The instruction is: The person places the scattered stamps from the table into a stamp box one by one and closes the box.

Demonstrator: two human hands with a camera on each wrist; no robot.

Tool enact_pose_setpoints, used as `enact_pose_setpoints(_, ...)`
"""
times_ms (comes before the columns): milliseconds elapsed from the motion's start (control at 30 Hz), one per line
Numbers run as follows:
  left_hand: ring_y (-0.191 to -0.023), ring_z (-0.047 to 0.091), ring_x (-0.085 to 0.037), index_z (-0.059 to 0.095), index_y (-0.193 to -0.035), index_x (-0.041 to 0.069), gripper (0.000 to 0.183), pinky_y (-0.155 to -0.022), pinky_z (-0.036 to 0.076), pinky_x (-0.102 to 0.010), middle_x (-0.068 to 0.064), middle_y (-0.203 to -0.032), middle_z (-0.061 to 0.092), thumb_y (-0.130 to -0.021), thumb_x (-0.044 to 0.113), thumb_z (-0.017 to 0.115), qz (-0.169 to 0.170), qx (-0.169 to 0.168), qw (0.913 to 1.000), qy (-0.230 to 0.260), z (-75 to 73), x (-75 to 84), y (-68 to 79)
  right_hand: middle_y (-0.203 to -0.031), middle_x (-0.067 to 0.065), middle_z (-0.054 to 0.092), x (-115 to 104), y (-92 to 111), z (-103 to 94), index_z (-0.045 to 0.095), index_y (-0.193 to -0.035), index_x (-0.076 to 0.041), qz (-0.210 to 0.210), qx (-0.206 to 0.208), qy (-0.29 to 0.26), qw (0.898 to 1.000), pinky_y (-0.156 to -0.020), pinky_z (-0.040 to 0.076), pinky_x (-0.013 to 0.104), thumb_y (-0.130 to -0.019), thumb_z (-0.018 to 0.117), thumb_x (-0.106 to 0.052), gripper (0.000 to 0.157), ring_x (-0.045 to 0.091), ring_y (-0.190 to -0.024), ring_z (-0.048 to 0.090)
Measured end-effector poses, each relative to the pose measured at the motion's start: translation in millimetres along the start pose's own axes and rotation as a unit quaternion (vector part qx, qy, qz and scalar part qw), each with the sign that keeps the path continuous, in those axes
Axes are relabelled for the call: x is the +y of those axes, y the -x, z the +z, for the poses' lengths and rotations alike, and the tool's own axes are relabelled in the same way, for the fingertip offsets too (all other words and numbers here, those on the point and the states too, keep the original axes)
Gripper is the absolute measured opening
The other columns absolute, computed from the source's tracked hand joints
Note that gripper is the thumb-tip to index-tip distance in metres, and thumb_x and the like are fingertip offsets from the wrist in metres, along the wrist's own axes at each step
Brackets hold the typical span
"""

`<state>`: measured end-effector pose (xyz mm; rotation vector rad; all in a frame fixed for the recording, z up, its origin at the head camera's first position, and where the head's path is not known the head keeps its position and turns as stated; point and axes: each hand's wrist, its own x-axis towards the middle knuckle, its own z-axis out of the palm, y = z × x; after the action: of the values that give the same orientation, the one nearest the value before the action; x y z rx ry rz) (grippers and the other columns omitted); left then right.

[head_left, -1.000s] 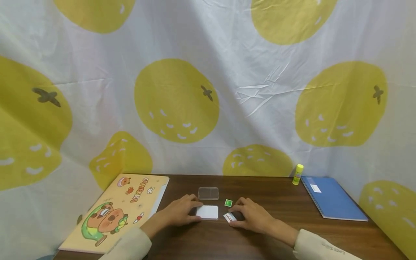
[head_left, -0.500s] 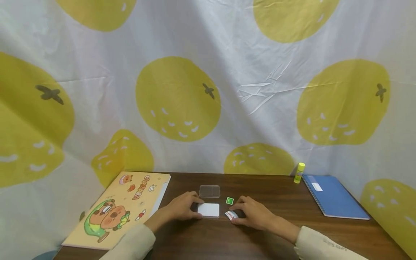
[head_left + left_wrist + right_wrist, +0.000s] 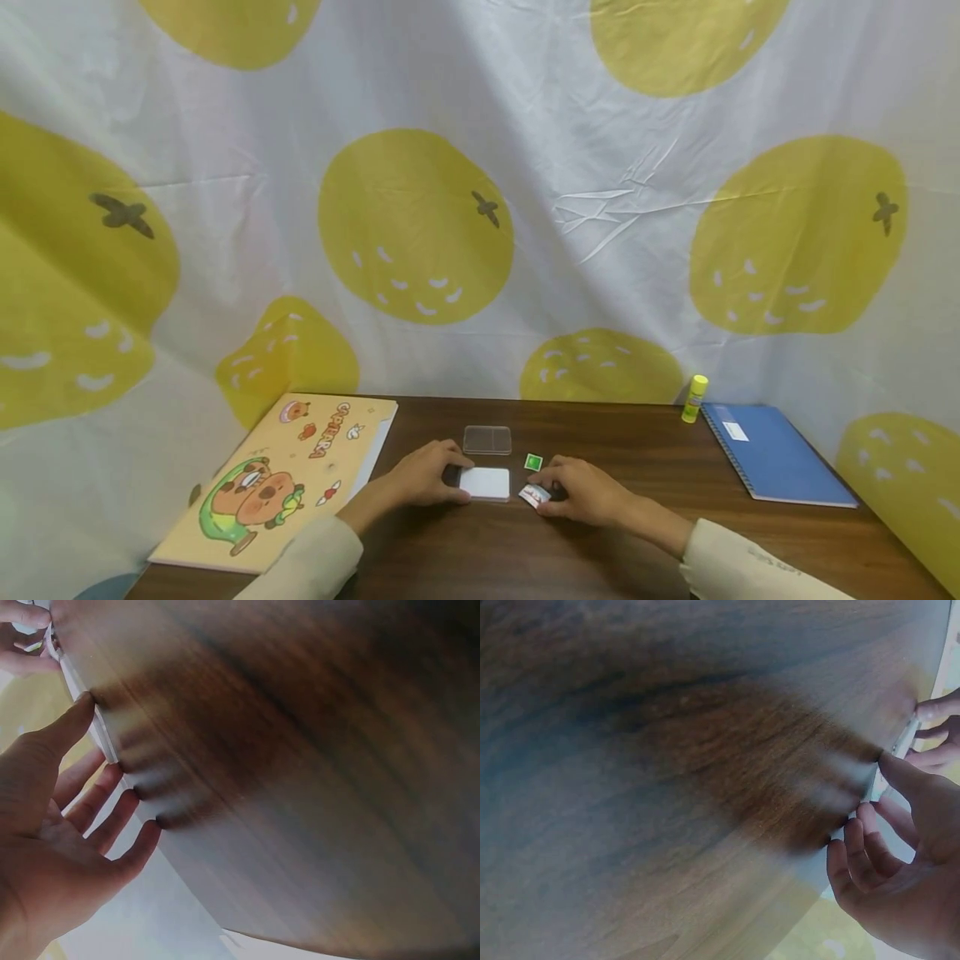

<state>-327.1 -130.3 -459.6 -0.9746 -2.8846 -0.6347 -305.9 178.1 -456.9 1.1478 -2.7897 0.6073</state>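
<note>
In the head view my left hand [image 3: 431,475] holds the left side of a shallow clear plastic case [image 3: 489,498] with a white layer [image 3: 484,482] inside. Its thumb is at the near corner and its forefinger at the far one. In the left wrist view the thumb [image 3: 79,720] meets the case's edge, and the other fingertips rest on the table. My right hand [image 3: 585,492] pinches a small printed card [image 3: 534,496] just right of the case, between thumb and forefinger. A small green square with a white border [image 3: 533,462] lies beyond that card.
A clear lid-like plastic piece [image 3: 487,440] lies behind the case on the dark wooden table [image 3: 450,550]. To the left is a large capybara-print folder [image 3: 300,475]. A yellow glue stick [image 3: 694,399] stands at the back right beside a blue spiral notebook [image 3: 783,454]. Fruit-patterned cloth [image 3: 420,225] hangs behind.
The head view has shifted slightly, moving the whole scene a little up and right. Both hands keep their places around the case and the printed card, which now sits at a slightly different angle.
</note>
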Motion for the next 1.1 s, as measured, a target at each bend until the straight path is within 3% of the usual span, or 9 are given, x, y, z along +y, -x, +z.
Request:
enact_pose_setpoints(300, -0.106, 0.062, -0.024, 0.076, -0.122, 0.009, 0.047, -0.092, 0.054, -0.043, -0.004, -0.115, 0.067, -0.083, 0.033, 0.089, 0.006, 0.005, 1.0000, 0.000, -3.1, 3.8, 1.9, -0.092, -0.005, 0.062, 0.0, -2.4, 0.2, 0.074, -0.125, -0.003, -0.001, -0.004, -0.020, 1.000, -0.070, 0.048, 0.022, -0.089, 0.083, -0.022, 0.041, 0.005, -0.080, 0.054)
enact_pose_setpoints(633, -0.106, 0.062, -0.023, 0.076, -0.121, 0.009, 0.047, -0.092, 0.053, -0.040, -0.002, -0.113, 0.067, -0.083, 0.034, 0.089, 0.004, -0.001, 1.0000, -0.002, -2.2, 3.0, -0.4, -0.092, -0.004, 0.062, 0.2, -1.5, -0.1, 0.072, -0.127, -0.004, -0.018, -0.012, -0.055, 0.998, -0.065, 0.049, 0.020, -0.094, 0.074, -0.004, 0.033, 0.000, -0.074, 0.051)
enact_pose_setpoints(1100, -0.106, 0.062, -0.022, 0.077, -0.121, 0.011, 0.047, -0.093, 0.053, -0.039, -0.002, -0.114, 0.067, -0.083, 0.034, 0.089, 0.004, -0.005, 0.9999, -0.010, -2.9, 2.6, -2.9, -0.087, -0.007, 0.061, -1.3, -8.3, 2.1, 0.072, -0.125, -0.002, -0.022, -0.015, -0.082, 0.996, -0.062, 0.048, 0.020, -0.096, 0.074, -0.009, 0.030, -0.002, -0.070, 0.048)
